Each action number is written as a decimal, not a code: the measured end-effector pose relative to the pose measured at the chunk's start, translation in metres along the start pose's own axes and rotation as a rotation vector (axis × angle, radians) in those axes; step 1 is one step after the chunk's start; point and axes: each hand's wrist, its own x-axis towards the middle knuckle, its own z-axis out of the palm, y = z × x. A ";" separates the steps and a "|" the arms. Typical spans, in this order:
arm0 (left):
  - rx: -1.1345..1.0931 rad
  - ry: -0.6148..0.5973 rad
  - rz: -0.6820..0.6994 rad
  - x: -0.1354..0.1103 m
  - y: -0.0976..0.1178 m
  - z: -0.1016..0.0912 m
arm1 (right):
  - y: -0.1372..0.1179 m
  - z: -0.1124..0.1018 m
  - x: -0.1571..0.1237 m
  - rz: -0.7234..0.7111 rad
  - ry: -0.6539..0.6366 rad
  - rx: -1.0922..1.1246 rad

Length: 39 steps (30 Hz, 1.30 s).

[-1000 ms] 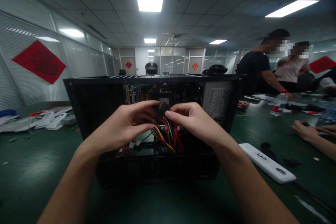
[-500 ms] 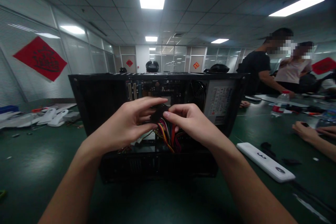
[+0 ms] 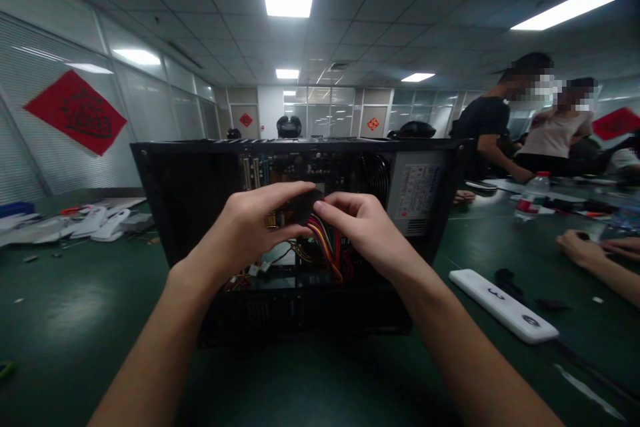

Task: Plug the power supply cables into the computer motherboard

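Note:
An open black computer case (image 3: 190, 187) lies on its side on the green table, its inside facing me. My left hand (image 3: 253, 230) and my right hand (image 3: 365, 230) meet over its middle. Both are closed on a black connector (image 3: 304, 205) at the end of a bundle of red, yellow and black wires (image 3: 327, 247). The wires run down into the case. Behind my hands show the motherboard slots (image 3: 253, 170), a fan (image 3: 373, 173) and the power supply label (image 3: 417, 190).
A white power strip (image 3: 503, 303) lies on the green table (image 3: 60, 320) right of the case, with small black parts beside it. White pieces (image 3: 100, 223) are scattered far left. Two people stand at back right by a water bottle (image 3: 533, 197); another person's forearm (image 3: 597, 260) rests at the right edge.
Both hands have risen a little with the connector, pulling the wire bundle up. My left fingers have curled more tightly round it.

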 end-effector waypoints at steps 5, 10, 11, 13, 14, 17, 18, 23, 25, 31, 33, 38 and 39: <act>0.133 -0.015 0.116 -0.001 -0.001 0.003 | 0.003 -0.002 0.000 -0.033 -0.012 -0.051; 0.222 -0.036 0.129 0.000 0.002 0.005 | 0.008 -0.007 -0.001 -0.070 -0.040 -0.108; 0.237 -0.038 0.120 0.000 0.001 0.006 | 0.008 -0.008 -0.001 -0.073 -0.042 -0.137; 0.261 -0.046 0.126 0.000 -0.001 0.009 | 0.008 -0.011 -0.002 -0.111 -0.047 -0.253; 0.269 -0.050 0.137 0.000 -0.003 0.011 | 0.008 -0.012 -0.002 -0.144 -0.050 -0.335; 0.299 -0.046 0.155 -0.002 -0.009 0.017 | 0.009 -0.014 -0.001 -0.241 -0.063 -0.559; 0.311 -0.034 0.151 -0.002 -0.011 0.019 | 0.011 -0.013 0.000 -0.271 -0.053 -0.607; 0.374 0.021 0.099 -0.003 -0.019 0.024 | 0.025 -0.007 0.003 -0.499 0.146 -0.878; 0.404 0.043 0.083 -0.003 -0.021 0.027 | 0.029 -0.005 0.003 -0.587 0.156 -1.018; 0.368 -0.053 -0.059 -0.006 -0.029 0.044 | 0.034 -0.002 0.006 -0.375 -0.006 -1.280; 0.350 -0.160 -0.106 -0.007 -0.031 0.050 | 0.037 -0.001 0.006 -0.164 -0.079 -1.314; 0.335 -0.428 -0.111 -0.008 -0.033 0.072 | 0.049 0.000 0.006 0.158 -0.255 -1.300; 0.337 -0.460 -0.117 -0.008 -0.035 0.077 | 0.051 0.000 0.007 0.175 -0.265 -1.295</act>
